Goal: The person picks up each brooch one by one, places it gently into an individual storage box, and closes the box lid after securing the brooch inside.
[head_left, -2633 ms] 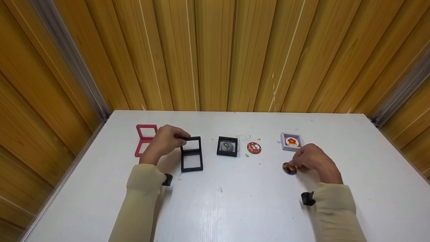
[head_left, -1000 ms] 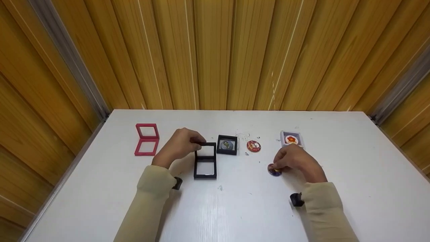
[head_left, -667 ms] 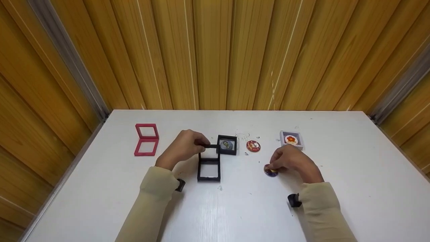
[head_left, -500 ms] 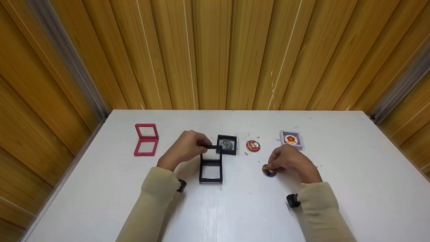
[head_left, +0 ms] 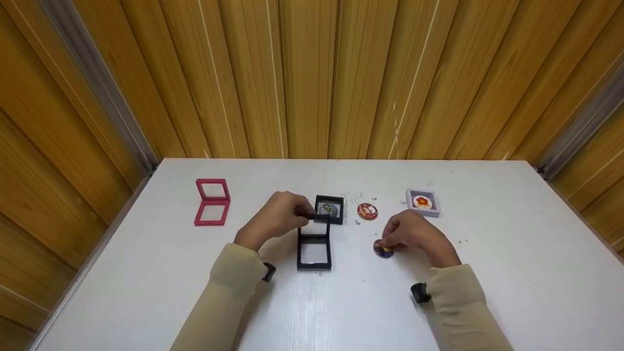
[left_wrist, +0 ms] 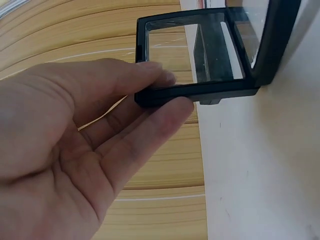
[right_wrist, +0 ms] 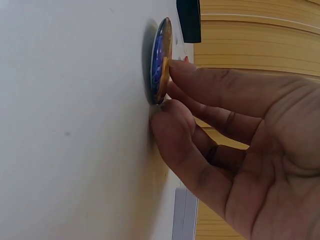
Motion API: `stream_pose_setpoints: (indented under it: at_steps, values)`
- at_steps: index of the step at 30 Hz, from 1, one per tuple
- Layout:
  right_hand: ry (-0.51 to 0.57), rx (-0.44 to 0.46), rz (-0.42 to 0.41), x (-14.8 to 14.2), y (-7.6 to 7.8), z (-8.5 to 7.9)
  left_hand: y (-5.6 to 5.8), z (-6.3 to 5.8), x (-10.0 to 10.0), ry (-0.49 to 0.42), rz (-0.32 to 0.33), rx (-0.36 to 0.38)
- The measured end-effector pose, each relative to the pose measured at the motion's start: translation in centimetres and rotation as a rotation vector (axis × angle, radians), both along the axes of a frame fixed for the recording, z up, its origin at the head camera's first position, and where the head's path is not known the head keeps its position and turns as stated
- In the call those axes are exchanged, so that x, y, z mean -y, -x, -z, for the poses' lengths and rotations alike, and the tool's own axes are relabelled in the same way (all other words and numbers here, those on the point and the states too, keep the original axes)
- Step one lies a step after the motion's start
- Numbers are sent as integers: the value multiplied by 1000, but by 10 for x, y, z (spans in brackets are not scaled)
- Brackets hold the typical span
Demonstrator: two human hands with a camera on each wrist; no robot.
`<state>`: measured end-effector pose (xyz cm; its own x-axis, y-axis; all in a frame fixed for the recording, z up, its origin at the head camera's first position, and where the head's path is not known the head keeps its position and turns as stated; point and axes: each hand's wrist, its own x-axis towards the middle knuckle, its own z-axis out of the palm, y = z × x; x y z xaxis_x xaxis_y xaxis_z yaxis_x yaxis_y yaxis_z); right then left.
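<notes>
Left hand (head_left: 275, 219) pinching raised lid of black hinged frame (head_left: 314, 239), which we see unfolded on white table (head_left: 351, 307), long axis running near to far; rightward, round badge (head_left: 383, 252), picture side up, edge pinched by right hand (head_left: 414, 233).

The white table (head_left: 341, 312) serves as the support surface. Resting directly on it, from left: the pink hinged frame (head_left: 215, 200), opened; the open black frame (head_left: 314, 266), lid raised; the black square frame (head_left: 337, 221); the red disc (head_left: 367, 211); the lavender frame (head_left: 425, 213). The purple disc (head_left: 382, 252) sits at the surface — contact cannot be confirmed. Small dark marks (head_left: 358, 223) spot the tabletop.
</notes>
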<state>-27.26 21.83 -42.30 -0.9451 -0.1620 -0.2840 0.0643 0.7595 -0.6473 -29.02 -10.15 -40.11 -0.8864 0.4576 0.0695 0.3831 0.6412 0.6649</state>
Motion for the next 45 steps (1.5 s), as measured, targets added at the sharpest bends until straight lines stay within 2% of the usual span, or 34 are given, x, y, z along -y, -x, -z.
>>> stream_pose_setpoints:
  at_steps: [9,15,23,28,32,37,41,45]
  values:
    - [-15,10,-12,9,-2,0,-2,0,-3,9,1,-2]
    - [-20,-17,-25,13,-2,1,-4,-2,-3,-2,9,-6]
    - [-15,-17,-35,19,-2,1,-6,-5,-4,1,-4,25]
    - [-14,-24,-45,18,-3,0,-7,-8,-5,-27,-55,38]
    - [-11,-34,-54,17,-3,0,-10,-13,-9,-95,-123,-16]
    - [-6,-21,-47,17,-2,1,-16,-18,-22,-181,-166,-120]
    - [8,-16,-46,18,-2,2,-24,-21,-40,-205,-154,-193]
    - [25,-21,-51,17,-1,2,-33,-20,-59,-181,-118,-230]
